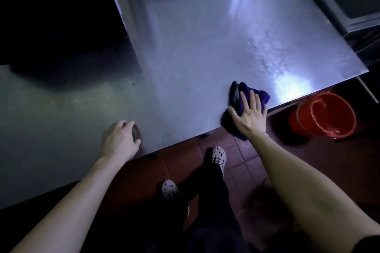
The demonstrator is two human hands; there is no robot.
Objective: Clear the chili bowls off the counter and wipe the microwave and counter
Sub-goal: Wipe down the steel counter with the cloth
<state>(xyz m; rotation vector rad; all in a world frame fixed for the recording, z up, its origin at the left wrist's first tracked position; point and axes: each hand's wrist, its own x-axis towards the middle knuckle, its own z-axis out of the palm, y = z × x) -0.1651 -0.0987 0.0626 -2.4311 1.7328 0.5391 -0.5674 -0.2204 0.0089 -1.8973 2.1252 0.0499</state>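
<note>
No chili bowls show on the streaky counter point(195, 47), so I judge wiping is under way: my right hand point(249, 117) presses the purple cloth point(259, 94) flat-fingered at its near edge, my left hand point(120, 139) resting loosely curled, empty.

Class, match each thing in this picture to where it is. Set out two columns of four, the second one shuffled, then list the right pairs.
Column A
1 cloth
2 bucket
3 left hand
4 right hand

Column B
a on the tiled floor
b pressed flat on the cloth
c resting on the bare counter
d hanging over the counter's near edge

Pairs: 1-d, 2-a, 3-c, 4-b
</note>
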